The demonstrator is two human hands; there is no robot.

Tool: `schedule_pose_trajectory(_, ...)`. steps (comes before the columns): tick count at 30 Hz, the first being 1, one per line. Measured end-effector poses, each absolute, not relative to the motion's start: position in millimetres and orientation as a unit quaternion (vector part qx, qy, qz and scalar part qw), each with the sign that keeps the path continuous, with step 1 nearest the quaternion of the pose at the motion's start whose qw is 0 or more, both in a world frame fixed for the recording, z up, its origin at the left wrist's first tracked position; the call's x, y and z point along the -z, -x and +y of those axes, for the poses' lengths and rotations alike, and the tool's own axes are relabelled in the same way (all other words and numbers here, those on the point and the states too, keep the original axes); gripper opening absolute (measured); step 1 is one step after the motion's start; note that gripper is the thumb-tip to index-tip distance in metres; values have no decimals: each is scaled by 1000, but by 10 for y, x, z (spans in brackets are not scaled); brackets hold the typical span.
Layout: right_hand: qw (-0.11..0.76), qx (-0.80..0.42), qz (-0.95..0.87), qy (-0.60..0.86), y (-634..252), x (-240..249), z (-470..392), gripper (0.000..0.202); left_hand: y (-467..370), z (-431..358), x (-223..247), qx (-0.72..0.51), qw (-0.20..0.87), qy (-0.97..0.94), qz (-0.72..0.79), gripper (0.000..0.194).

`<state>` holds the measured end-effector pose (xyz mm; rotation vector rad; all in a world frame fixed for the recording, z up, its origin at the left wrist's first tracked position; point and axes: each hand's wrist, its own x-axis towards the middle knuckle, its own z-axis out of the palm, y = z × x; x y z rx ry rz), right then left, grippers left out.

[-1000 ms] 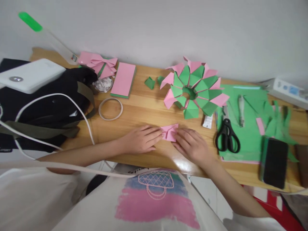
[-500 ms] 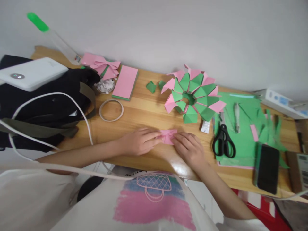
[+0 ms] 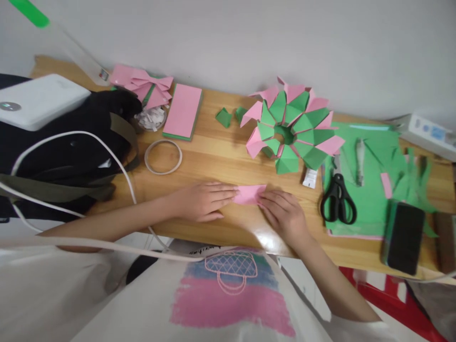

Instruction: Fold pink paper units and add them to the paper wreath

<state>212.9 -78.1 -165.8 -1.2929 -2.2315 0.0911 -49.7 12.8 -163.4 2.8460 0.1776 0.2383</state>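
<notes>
A small folded strip of pink paper (image 3: 249, 194) lies flat near the front of the table, between my two hands. My left hand (image 3: 203, 202) rests on the wood with its fingers stretched out, their tips on the strip's left end and the thumb apart below. At the right end, my right hand (image 3: 285, 212) has its fingers bent together and grips the paper's edge. Behind the hands stands a ring-shaped model of green and pink folded paper (image 3: 292, 126). A small white tube (image 3: 309, 177) lies in front of this model.
Black-handled scissors (image 3: 338, 199) and a cutter (image 3: 360, 161) lie on green sheets (image 3: 370, 213), with a phone (image 3: 404, 237) at their corner. Left are a tape ring (image 3: 163, 157), a pink-topped paper stack (image 3: 183, 111), a black bag (image 3: 71, 161) and a white cable (image 3: 117, 161).
The pink paper, creased and partly covered by fingers before, now shows a smooth flat face. My left thumb has moved away from it. The whole view has shifted slightly.
</notes>
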Motion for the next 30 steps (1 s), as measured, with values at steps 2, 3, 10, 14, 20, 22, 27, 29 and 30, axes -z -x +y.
schedule_pose_trajectory(2, 287, -45, -825, 485, -2124, 1669, -769, 9, 506, 171, 1633, -98, 136, -985, 41, 42)
schedule_pose_trajectory(3, 291, -51, -822, 487, -2122, 1675, -765, 9, 507, 186, 1634, -101, 132, -985, 35, 41)
schedule_pose_trajectory(10, 307, -95, -802, 504, -2101, 1704, -748, 6, 481, 206, 1632, -100, 78, -992, 10, 40)
schedule_pose_trajectory(14, 310, -124, -781, 529, -2081, 1711, -742, 6, 456, 213, 1633, -83, 74, -994, 13, 38)
schedule_pose_trajectory(20, 310, -126, -743, 580, -2029, 1746, -746, 5, 443, 233, 1641, -78, 71, -994, 6, 37)
schedule_pose_trajectory(22, 309, -121, -729, 598, -2006, 1761, -750, 6, 446, 251, 1634, -74, 73, -995, -1, 36)
schedule_pose_trajectory(27, 310, -108, -699, 635, -1940, 1774, -765, 8, 437, 298, 1603, -69, 84, -994, -11, 36)
schedule_pose_trajectory(29, 311, -107, -689, 646, -1914, 1770, -771, 9, 429, 305, 1596, -70, 90, -993, -13, 37)
schedule_pose_trajectory(30, 312, -106, -685, 650, -1903, 1768, -774, 9, 425, 305, 1596, -70, 93, -993, -14, 38)
